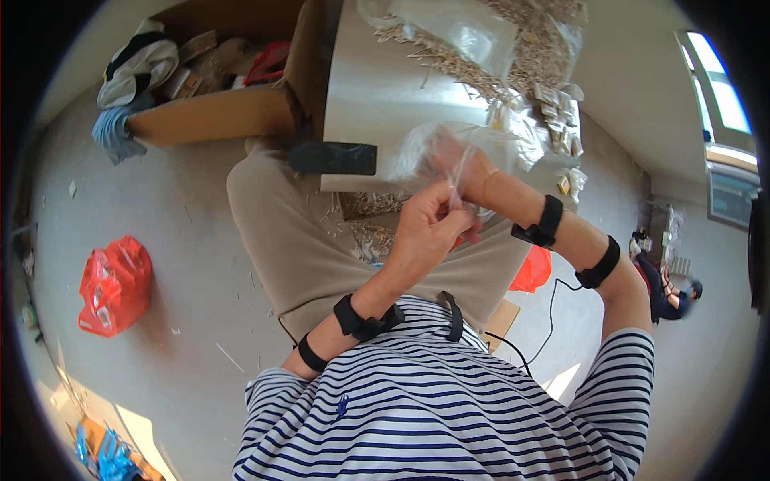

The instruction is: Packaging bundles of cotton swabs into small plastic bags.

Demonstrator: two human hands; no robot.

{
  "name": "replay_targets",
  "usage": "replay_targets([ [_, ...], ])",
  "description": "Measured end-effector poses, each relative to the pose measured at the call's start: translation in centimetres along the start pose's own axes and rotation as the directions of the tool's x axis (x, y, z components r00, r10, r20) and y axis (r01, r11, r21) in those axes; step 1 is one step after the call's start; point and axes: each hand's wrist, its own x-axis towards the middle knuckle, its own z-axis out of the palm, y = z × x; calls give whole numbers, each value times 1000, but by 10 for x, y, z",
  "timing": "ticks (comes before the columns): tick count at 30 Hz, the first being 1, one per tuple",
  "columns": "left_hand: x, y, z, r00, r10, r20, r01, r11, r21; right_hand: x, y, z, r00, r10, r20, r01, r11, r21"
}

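Table [361, 104], left fingers [435, 196] on clear bag [413, 157]

Navy-striped white shirt [449, 393]; beige trousers [277, 228]; black forearm straps [600, 264].

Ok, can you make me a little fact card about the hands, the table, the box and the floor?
Left hand: pinching a clear plastic bag
Right hand: behind clear film, seemingly inside that bag; grip can't be told
Table: pale, shiny top, holding a heap of thin tan pieces, partly under clear plastic
Cardboard box: open, cloth hanging over its left side
Floor: grey, red bag at left
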Motion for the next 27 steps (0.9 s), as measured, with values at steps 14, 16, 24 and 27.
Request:
replay_targets([
  [14,-7,25,13,989,-45,-144,88,948,304,-105,114,-75,748,355,-560,-147,913,381],
  [16,-7,25,19,986,-68,-152,114,940,321,-119,221,-9,548,743,-384,-478,655,585],
  [24,-7,31,27,949,-98,-299,211,902,375,-112,375,71,151,986,-64,-863,164,478],
  [27,-7,33,32,936,-115,-332,237,905,353,-99,383,77,164,985,-61,-876,174,450],
])
